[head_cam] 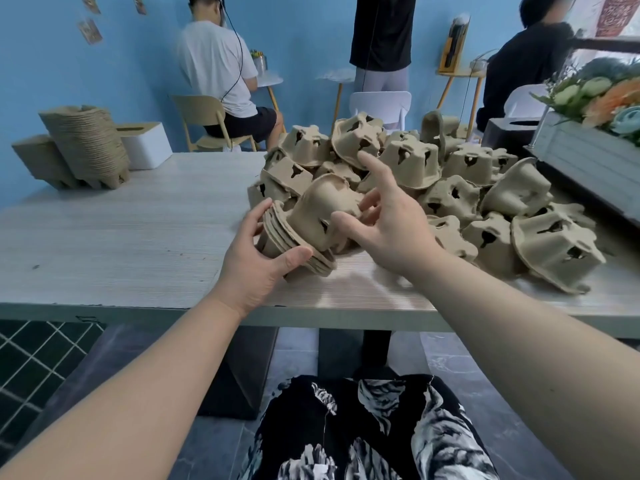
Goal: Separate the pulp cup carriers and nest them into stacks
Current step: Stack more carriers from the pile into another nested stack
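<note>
Pulp carriers, nested in a small stack [298,233], lay tilted on their side near the front edge of the table [121,244], gripped by the left hand [258,265], thumb curled over the lower rims and fingers wrapped behind. Right hand [384,220] hovered at the stack's upper end with fingers spread and relaxed, holding nothing, index finger extended toward the heap. Loose carriers in a jumbled heap [450,188] covered the table's right half, most upside down. Two tall finished stacks [86,147] stood at the far left corner, touching a white tissue box [145,143]. Grey planter of artificial flowers [588,133] stood at the far right. Three people sat or stood beyond the table against a blue wall [304,39].
</note>
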The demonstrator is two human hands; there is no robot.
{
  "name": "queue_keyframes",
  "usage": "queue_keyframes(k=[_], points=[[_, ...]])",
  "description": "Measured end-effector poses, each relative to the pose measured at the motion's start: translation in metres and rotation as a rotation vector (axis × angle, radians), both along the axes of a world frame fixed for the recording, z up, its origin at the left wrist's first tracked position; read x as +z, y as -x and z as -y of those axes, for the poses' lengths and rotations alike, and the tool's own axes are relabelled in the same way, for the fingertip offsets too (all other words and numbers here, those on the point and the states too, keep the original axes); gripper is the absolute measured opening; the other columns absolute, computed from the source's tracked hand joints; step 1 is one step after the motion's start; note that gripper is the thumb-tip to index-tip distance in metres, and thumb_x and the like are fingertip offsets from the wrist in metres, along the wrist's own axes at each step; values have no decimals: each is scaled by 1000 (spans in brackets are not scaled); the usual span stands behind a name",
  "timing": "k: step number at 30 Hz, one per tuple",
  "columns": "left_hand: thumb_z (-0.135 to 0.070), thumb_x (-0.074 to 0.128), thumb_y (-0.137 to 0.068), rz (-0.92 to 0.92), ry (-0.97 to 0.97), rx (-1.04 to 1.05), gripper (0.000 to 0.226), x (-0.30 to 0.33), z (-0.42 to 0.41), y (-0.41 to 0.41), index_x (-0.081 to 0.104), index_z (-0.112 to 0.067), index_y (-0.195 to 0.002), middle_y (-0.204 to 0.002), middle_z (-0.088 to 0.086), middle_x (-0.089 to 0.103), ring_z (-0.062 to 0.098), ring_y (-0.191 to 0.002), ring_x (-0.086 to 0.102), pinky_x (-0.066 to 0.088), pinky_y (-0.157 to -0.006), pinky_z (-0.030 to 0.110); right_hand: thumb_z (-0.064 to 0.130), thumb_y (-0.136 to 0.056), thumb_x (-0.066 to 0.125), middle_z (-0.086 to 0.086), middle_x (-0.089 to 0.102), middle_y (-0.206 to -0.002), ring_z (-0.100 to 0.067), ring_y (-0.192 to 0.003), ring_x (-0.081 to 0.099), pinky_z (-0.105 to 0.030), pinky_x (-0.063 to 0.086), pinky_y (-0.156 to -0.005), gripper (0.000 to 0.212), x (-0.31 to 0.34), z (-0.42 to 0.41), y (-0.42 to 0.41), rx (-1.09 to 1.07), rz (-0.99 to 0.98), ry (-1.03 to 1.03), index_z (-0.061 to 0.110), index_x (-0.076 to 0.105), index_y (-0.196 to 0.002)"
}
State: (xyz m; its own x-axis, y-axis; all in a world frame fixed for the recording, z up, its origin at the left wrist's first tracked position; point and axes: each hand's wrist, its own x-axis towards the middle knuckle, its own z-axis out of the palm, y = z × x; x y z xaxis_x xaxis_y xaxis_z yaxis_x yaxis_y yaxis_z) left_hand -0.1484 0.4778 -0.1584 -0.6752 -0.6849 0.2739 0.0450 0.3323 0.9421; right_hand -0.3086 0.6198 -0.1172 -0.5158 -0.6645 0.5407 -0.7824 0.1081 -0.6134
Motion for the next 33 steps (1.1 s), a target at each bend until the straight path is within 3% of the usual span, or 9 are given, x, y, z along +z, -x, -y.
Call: queue_keyframes(k=[3, 5, 8, 11, 17, 19, 22, 27, 33], points=[[-58, 85, -45, -10, 2, 3, 94, -4, -2, -1, 42, -50, -129, -130, -12, 54, 16, -126, 54, 45, -107, 47, 42, -78, 65, 3, 56, -82, -15, -76, 57, -37, 51, -74, 76, 1, -7, -1, 23, -84, -96, 38, 27, -144], [-57, 85, -45, -16, 3, -3, 92, -7, -2, -1, 43, -51, -127, -131, -11, 54, 17, -127, 53, 45, -107, 46, 43, -77, 65, 6, 54, -82, -13, -77, 54, -35, 49, -75, 69, 3, -9, -1, 30, -140, -180, 37, 35, -139], [-64, 88, -41, -13, 26, -17, 93, -11, -2, 0, 44, -58, -123, -132, -14, 54, 14, -129, 51, 43, -110, 42, 43, -75, 67, 11, 48, -83, -13, -79, 50, -31, 43, -72, 44, 1, -11, -2, 15, -228, -250, 33, 52, -115], [-55, 86, -45, -41, 18, -26, 92, -15, -2, 1, 44, -51, -127, -133, -14, 54, 8, -124, 55, 45, -109, 37, 41, -77, 69, 8, 48, -80, -18, -79, 53, -31, 43, -69, 26, -2, -12, -1, -36, -232, -201, 28, 63, -99], [-53, 86, -46, -93, -10, -31, 97, -19, 0, -1, 44, -41, -132, -128, -15, 57, -5, -114, 58, 48, -94, 16, 30, -91, 59, -6, 63, -105, -26, -93, 58, -34, 43, -77, 36, -20, -11, -15, -110, -214, -90, 15, 61, -124], [-48, 82, -51, -108, -13, -28, 96, -20, 2, -2, 43, -32, -138, -127, -14, 57, -7, -111, 59, 47, -90, 11, 26, -93, 56, -9, 65, -101, -28, -91, 58, -35, 42, -75, 34, -28, -7, -20, -117, -205, -73, 13, 60, -124], [-45, 83, -54, -120, -20, -36, 99, -23, 3, -3, 43, -26, -142, -130, -11, 57, -1, -115, 59, 49, -91, 15, 27, -93, 50, -11, 67, -92, -33, -85, 62, -42, 51, -71, 34, -41, -2, -28, -61, -192, -35, 11, 62, -121], [-47, 86, -53, -126, -34, -13, 104, -25, 3, -4, 42, -23, -144, -132, -9, 58, 5, -118, 59, 50, -95, 23, 35, -99, 42, -2, 54, -100, -30, -91, 57, -41, 48, -79, 37, -60, 7, -28, 16, -116, -140, 29, 52, -134], [-42, 83, -57, -132, -47, -35, 102, -26, 0, -3, 39, -22, -147, -136, -3, 56, 4, -119, 58, 52, -89, 19, 28, -94, 54, 2, 45, -97, -19, -82, 53, -40, 49, -76, 30, -66, 3, -23, 65, -56, -56, 27, 60, -123]])
